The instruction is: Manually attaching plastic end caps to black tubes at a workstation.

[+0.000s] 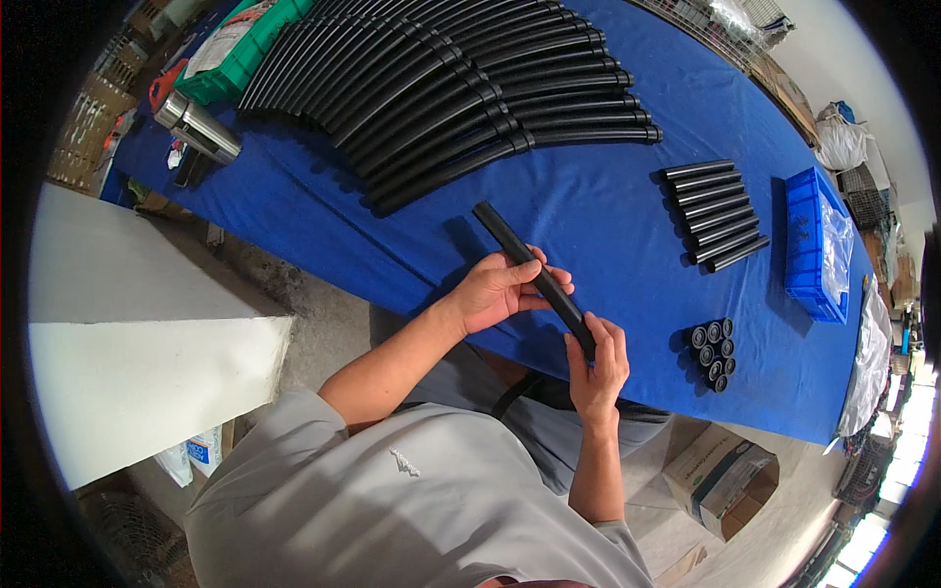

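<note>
A straight black tube is held aslant above the near edge of the blue-covered table, its far end pointing up and left. My left hand grips it near the middle, thumb on top and fingers underneath. At the tube's near end, my right hand closes its thumb and fingers around the tip, hiding that end. To the right lies a row of several short black tubes. Nearer to me, a cluster of small round black caps sits on the cloth.
Long rows of black tubes fan across the table's far left. Beyond them stand a green crate and a steel flask. A blue bin with clear plastic bags is at the right. An open cardboard box rests on the floor.
</note>
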`<act>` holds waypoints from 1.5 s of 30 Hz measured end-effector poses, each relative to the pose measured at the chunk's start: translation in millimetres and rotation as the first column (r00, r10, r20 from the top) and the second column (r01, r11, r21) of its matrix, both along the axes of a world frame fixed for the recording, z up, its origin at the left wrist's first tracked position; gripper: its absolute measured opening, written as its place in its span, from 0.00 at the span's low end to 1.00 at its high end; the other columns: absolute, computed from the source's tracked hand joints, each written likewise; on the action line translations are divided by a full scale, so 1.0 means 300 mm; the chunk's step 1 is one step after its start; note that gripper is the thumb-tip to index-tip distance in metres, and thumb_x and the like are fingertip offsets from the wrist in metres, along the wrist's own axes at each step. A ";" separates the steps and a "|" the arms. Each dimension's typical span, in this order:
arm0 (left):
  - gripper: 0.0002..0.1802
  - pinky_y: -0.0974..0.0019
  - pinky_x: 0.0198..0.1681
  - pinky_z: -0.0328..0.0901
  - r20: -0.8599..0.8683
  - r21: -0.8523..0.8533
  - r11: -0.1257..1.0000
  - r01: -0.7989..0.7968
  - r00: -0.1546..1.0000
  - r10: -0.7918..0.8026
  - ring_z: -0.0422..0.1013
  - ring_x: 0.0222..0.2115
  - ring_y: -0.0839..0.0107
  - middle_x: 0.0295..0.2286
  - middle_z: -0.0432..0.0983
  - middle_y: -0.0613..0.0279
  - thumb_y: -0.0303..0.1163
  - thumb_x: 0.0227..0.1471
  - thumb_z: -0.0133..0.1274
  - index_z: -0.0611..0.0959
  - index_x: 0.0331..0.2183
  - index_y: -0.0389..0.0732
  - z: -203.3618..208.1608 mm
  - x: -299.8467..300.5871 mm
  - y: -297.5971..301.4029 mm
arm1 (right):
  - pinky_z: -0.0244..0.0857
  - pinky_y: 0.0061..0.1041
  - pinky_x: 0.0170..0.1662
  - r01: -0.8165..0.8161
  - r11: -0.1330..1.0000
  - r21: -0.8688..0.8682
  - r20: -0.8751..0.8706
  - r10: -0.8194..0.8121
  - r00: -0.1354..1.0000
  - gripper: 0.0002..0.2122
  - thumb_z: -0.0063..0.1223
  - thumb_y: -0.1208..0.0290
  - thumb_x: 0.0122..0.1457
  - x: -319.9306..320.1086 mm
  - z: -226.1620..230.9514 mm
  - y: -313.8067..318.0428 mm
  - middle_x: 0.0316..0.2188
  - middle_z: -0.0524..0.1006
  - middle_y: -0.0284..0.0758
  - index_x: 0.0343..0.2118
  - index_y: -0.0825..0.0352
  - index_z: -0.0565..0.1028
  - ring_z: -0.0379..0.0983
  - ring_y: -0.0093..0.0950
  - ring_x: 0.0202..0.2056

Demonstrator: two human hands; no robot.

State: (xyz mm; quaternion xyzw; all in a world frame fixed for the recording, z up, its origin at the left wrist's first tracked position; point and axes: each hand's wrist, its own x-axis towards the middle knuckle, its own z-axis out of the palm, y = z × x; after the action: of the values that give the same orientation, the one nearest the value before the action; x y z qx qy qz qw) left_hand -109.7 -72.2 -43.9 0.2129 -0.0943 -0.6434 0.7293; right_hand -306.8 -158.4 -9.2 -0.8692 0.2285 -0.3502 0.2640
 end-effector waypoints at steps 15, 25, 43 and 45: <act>0.08 0.48 0.58 0.66 -0.001 -0.028 0.998 -0.048 0.999 0.048 0.69 0.54 0.51 0.45 0.76 0.48 0.31 0.61 0.51 0.75 0.43 0.43 0.005 -0.008 0.007 | 0.71 0.19 0.29 -0.035 0.617 0.786 0.097 -0.067 0.993 0.14 0.61 0.76 0.57 0.000 -0.016 0.012 0.27 0.77 0.34 0.44 0.76 0.75 0.75 0.20 0.25; 0.09 0.48 0.56 0.69 -0.012 -0.032 0.999 -0.033 0.999 0.033 0.71 0.53 0.52 0.46 0.76 0.45 0.28 0.59 0.54 0.75 0.42 0.42 -0.001 0.000 0.009 | 0.71 0.21 0.31 -0.046 0.497 0.867 0.084 -0.055 0.995 0.15 0.62 0.78 0.55 -0.016 0.021 0.013 0.30 0.76 0.35 0.45 0.74 0.74 0.75 0.20 0.28; 0.09 0.48 0.58 0.66 -0.016 -0.019 1.000 -0.014 1.000 0.013 0.70 0.53 0.51 0.45 0.77 0.47 0.26 0.59 0.54 0.75 0.42 0.43 0.003 -0.002 0.001 | 0.69 0.18 0.27 -0.011 0.771 0.636 0.051 -0.028 0.998 0.13 0.60 0.75 0.58 -0.009 -0.016 0.013 0.28 0.76 0.34 0.44 0.74 0.75 0.74 0.18 0.25; 0.09 0.48 0.58 0.66 -0.006 -0.033 0.999 -0.021 1.000 0.021 0.70 0.54 0.51 0.45 0.77 0.47 0.26 0.59 0.54 0.75 0.42 0.43 0.008 -0.004 0.001 | 0.69 0.18 0.27 -0.030 0.760 0.649 0.081 -0.029 0.996 0.12 0.60 0.75 0.58 -0.007 -0.016 0.010 0.28 0.76 0.34 0.43 0.74 0.75 0.74 0.18 0.25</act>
State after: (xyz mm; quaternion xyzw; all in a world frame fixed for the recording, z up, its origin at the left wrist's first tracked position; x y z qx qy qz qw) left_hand -110.9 -71.8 -41.4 0.2000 -0.1003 -0.6348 0.7396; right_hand -309.0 -155.4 -14.1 -0.7081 0.3237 -0.2863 0.5584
